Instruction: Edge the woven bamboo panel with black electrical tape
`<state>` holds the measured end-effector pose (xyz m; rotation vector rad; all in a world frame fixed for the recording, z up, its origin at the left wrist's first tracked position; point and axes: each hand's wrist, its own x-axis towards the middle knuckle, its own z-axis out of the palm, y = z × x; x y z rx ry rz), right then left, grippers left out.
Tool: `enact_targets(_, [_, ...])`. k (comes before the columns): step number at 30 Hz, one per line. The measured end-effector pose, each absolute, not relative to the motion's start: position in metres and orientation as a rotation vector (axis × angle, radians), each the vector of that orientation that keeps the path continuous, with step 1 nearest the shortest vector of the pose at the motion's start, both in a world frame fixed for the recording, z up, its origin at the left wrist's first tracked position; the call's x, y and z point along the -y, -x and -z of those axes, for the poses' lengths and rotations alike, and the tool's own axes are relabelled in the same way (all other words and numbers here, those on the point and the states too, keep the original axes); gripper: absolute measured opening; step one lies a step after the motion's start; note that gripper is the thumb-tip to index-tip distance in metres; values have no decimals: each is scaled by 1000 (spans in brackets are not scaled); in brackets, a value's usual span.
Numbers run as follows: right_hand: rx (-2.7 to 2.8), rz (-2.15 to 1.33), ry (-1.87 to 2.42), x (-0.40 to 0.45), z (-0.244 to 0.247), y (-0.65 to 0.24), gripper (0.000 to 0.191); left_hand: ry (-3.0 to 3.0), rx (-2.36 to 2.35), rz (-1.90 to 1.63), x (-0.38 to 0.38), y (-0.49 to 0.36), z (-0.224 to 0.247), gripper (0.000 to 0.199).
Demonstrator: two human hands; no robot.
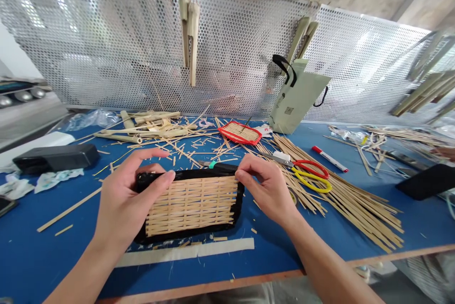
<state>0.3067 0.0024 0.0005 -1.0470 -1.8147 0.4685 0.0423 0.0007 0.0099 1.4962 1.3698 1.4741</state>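
Currently the left hand (131,195) and right hand (265,188) pinch the black-bound top edge of a woven bamboo mat (190,207), at six o'clock near the blue desk's (46,247) front edge. Rough loose bamboo strips (341,204) fan out at four o'clock beside red-and-yellow scissors (311,176); the left hand hides the mat's upper-left corner.

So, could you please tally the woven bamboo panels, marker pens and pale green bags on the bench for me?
Woven bamboo panels: 2 (black-edged woven bamboo panel, held in both hands; red-edged woven bamboo panel)
Marker pens: 1 (marker pen)
Pale green bags: 1 (pale green bag)
Total: 4
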Motion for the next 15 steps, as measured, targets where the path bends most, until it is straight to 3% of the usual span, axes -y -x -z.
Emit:
enact_targets(9, [1831, -491, 1074, -2, 0, -308, 44, -1509, -1383, -1417, -4, -39, -9, 41])
enact_targets(15, [1768, -456, 976, 2, -2, -300, 10, -1633, -1369, -1407, -3, -41, -6, 35])
